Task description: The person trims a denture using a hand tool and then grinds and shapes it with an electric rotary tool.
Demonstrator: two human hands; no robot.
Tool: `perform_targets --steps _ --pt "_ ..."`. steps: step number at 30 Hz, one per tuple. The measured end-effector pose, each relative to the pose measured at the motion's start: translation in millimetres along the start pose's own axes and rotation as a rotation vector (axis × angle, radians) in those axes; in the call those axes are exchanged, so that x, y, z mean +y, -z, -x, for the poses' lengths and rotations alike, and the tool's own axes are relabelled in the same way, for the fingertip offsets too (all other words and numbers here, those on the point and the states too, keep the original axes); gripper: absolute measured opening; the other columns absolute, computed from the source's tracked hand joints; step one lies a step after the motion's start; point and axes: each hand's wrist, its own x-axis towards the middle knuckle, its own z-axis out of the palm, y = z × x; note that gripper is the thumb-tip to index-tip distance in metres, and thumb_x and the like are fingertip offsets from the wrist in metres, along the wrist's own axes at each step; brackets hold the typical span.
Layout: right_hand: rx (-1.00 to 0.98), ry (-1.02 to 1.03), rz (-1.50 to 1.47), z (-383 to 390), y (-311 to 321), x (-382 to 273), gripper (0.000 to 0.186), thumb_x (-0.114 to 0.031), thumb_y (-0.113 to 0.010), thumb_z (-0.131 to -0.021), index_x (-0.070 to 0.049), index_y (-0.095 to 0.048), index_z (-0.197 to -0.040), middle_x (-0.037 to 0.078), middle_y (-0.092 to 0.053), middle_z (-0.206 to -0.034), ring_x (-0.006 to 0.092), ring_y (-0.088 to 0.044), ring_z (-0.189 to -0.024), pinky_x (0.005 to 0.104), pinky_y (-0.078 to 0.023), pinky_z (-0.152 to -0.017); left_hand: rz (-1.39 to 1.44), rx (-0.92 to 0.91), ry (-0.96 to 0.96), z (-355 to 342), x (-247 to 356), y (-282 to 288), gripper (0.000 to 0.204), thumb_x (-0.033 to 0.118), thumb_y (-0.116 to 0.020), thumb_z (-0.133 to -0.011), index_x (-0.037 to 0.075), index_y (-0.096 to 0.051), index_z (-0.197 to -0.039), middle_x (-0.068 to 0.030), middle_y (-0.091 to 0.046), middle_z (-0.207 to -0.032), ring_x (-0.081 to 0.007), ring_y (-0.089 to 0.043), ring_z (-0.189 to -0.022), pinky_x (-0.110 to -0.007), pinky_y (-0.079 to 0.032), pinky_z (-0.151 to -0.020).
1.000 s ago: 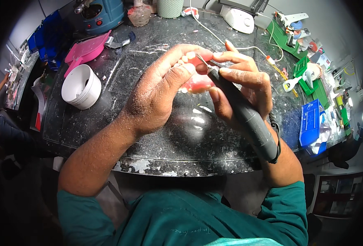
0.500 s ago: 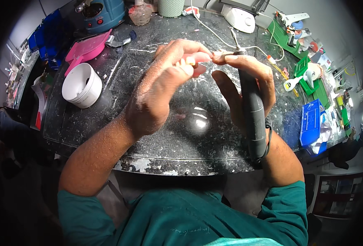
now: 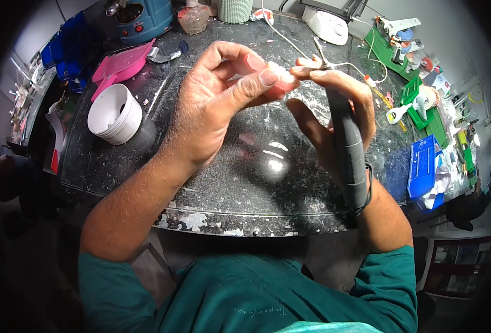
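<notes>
My left hand point(image 3: 206, 100) pinches a denture point(image 3: 286, 83) with a pink base and white teeth, thumb in front and fingers curled behind. Much of the denture is hidden by these fingers. In my right hand point(image 3: 362, 105) lies a dark, cylindrical rotary handpiece point(image 3: 346, 139), its metal tip point(image 3: 319, 50) pointing away from me, past the denture and apart from it. The index fingertips of that hand reach the denture's right side, while its thumb is held apart below. A thin dark cord loops from the handpiece's near end by my right wrist.
Pale dust covers the dark worktop point(image 3: 223, 191). On the left are a white tub point(image 3: 115, 127) and pink dustpan point(image 3: 124, 62); behind them, a blue machine point(image 3: 145, 25). A white box point(image 3: 326, 26) with a cable stands at the back; a blue bin point(image 3: 421, 166) sits right.
My left hand has turned, bringing its thumb across the front of the denture and the denture slightly to the right. The right hand and handpiece have barely shifted.
</notes>
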Motion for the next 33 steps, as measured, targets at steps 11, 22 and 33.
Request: perform_targets --steps 11,22,33 --pt "0.058 -0.066 -0.003 0.0 3.0 -1.4 0.043 0.007 -0.076 -0.078 -0.002 -0.059 -0.116 0.011 -0.067 -0.111 0.0178 -0.067 -0.098 0.0282 -0.053 -0.086 -0.143 -0.022 0.041 0.5 4.3 -0.5 0.037 0.014 -0.063 -0.095 -0.002 -0.057 -0.128 -0.0158 -0.070 -0.106 -0.0190 -0.072 -0.079 -0.032 -0.061 -0.076" --pt "0.094 -0.225 -0.143 5.8 -0.4 2.7 0.037 0.010 -0.069 -0.083 -0.001 -0.058 -0.117 0.011 -0.066 -0.111 0.0175 -0.065 -0.102 0.0293 -0.052 -0.088 -0.048 -0.016 0.034 1.3 4.4 0.9 0.033 0.016 -0.055 -0.099 -0.005 -0.061 -0.123 -0.0148 -0.069 -0.111 -0.0169 -0.070 -0.084 -0.030 -0.058 -0.080" --pt "0.111 -0.356 -0.119 8.2 -4.0 2.7 0.029 0.008 -0.067 -0.085 0.000 -0.060 -0.112 0.010 -0.066 -0.106 0.0171 -0.064 -0.098 0.0293 -0.051 -0.088 -0.324 0.099 -0.017 0.0 -1.7 7.2 0.021 0.004 -0.066 -0.091 -0.002 -0.070 -0.110 -0.0098 -0.071 -0.104 -0.0098 -0.064 -0.079 -0.024 -0.054 -0.073"
